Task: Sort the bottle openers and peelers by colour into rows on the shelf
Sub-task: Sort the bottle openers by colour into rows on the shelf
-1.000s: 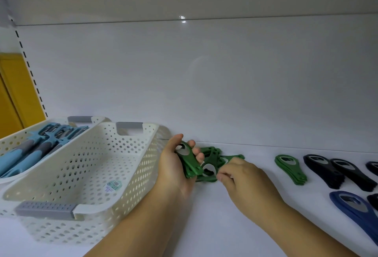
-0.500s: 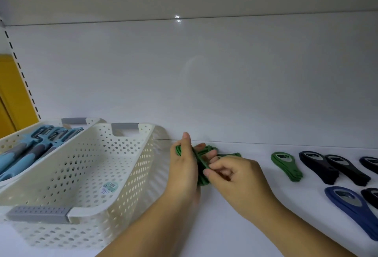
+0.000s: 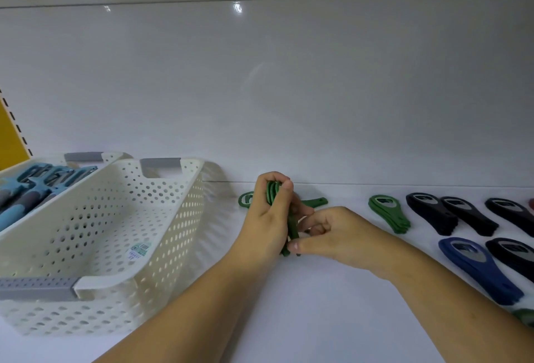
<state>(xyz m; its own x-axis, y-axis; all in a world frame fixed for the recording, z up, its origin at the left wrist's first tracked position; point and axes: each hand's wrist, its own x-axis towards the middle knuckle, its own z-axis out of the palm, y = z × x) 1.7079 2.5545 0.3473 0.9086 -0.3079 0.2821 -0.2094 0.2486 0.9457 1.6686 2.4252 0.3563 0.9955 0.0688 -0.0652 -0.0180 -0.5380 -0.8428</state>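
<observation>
My left hand (image 3: 267,218) grips a stack of green bottle openers (image 3: 273,192) on edge near the back of the white shelf (image 3: 318,305). My right hand (image 3: 332,235) pinches the lower ends of that stack. Loose green openers lie behind the hands, one (image 3: 245,199) to the left and one (image 3: 315,203) to the right. Further right lie a laid-down green opener stack (image 3: 388,213), black openers (image 3: 430,212) and a dark blue opener (image 3: 476,267). Light blue peelers (image 3: 31,186) lie in the far basket.
A white perforated basket (image 3: 161,235) stands at the left, nothing visible inside except a label. Behind it is a second basket (image 3: 83,157) holding the peelers. The shelf's white back wall (image 3: 289,102) is close behind. A yellow panel (image 3: 8,143) shows at far left.
My left hand has closed around the green openers and turned them on edge. My right hand has come in against the stack's lower ends.
</observation>
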